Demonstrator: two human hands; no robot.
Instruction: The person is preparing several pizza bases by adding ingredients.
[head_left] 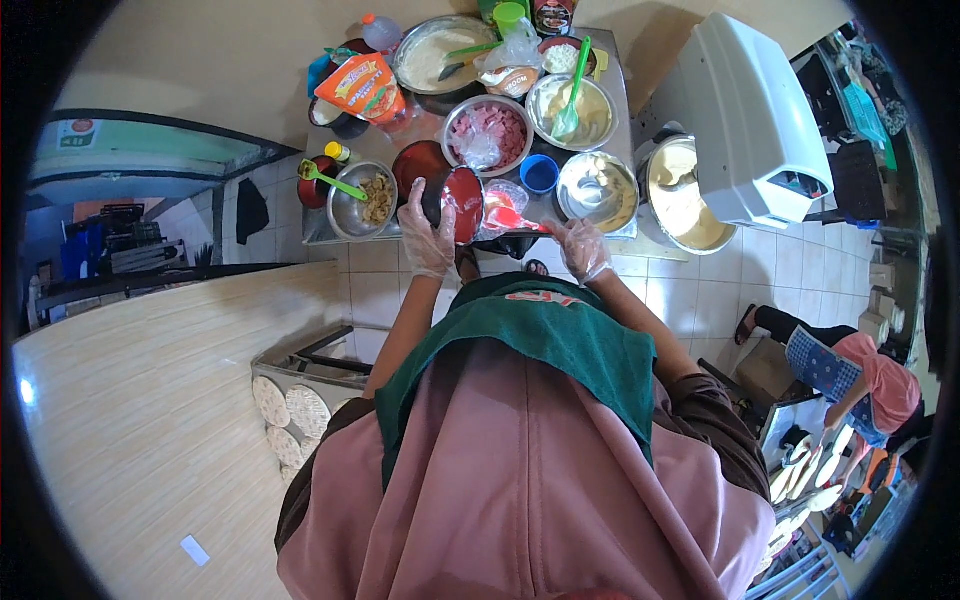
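An orange snack pouch (362, 88) with green trim lies at the table's far left beside a metal bowl (436, 52). A clear plastic bag (510, 66) with a brown label sits just right of that bowl.

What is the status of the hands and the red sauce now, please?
Left hand gloved, holding red-coated round base at its edge. Right hand gloved, gripping red spatula. Red sauce bowl just behind. Blue cup and steel bowls close around.

Bowls crowd the tabletop (320, 232) before the person, a sauce-covered round (463, 203) at its near edge, between both hands.
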